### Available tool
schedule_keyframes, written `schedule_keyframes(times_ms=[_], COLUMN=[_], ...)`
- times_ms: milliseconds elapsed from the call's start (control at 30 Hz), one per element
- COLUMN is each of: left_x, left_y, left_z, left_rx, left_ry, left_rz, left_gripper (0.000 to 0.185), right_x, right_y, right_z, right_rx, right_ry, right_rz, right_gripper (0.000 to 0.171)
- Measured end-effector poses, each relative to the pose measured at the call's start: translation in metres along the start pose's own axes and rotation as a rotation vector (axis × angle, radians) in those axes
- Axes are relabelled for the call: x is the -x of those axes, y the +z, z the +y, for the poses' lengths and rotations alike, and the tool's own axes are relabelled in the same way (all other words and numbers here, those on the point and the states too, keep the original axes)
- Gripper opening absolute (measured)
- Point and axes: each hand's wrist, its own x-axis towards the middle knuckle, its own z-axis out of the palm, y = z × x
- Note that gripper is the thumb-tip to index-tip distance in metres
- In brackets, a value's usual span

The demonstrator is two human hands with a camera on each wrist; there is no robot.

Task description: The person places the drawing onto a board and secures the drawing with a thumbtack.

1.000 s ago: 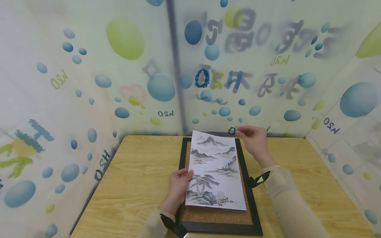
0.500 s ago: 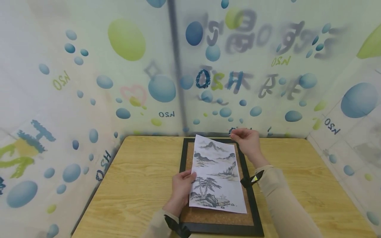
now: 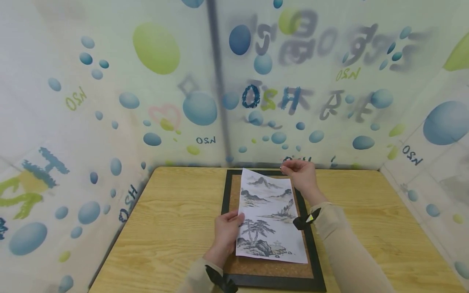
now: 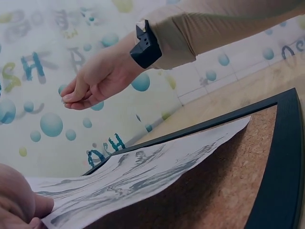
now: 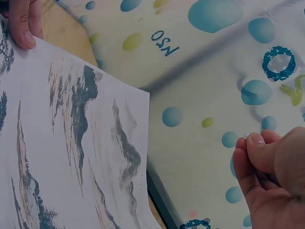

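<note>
A sheet of paper (image 3: 269, 219) printed with ink mountains and pine trees is held over a black-framed cork board (image 3: 269, 269). My left hand (image 3: 226, 232) pinches the sheet's left edge between thumb and fingers. In the left wrist view the near part of the paper (image 4: 143, 179) stands raised off the cork, casting a shadow. Above the board's far right corner, my right hand (image 3: 302, 179) pinches a tiny shiny thing (image 5: 246, 136) at its fingertips. Its kind is too small to tell. That hand is apart from the paper (image 5: 71, 138) in the right wrist view.
The board lies on a light wooden table (image 3: 168, 219), whose top extends to both sides. A pale wall covering (image 3: 176, 89) with blue and green spots and mirrored lettering encloses the back and sides. Both wrists wear black straps.
My right hand has moved left and slightly down, closer to the paper's top right corner. The left hand and the paper have shifted a little to the right and down.
</note>
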Motion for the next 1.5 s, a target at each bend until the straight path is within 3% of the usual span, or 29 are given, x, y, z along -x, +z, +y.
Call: schedule_keyframes(times_ms=[233, 633, 1167, 1500], left_x=[-0.001, -0.001, -0.002, -0.001], left_y=[0.000, -0.003, -0.001, -0.002], left_z=[-0.001, -0.002, -0.003, -0.004], left_rx=[-0.012, -0.029, -0.073, -0.069], left_ry=[-0.006, -0.022, 0.010, 0.023], left_rz=[0.000, -0.008, 0.032, 0.028], left_gripper=[0.030, 0.034, 0.037, 0.030], right_x=[-0.004, -0.013, -0.020, -0.021], right_y=[0.005, 0.014, 0.030, 0.036], right_z=[0.010, 0.027, 0.044, 0.059], right_rx=[0.050, 0.026, 0.064, 0.012], right_ry=[0.075, 0.185, 0.237, 0.301], right_rz=[-0.010, -0.076, -0.066, -0.052], right_gripper=[0.015, 0.021, 0.018, 0.018])
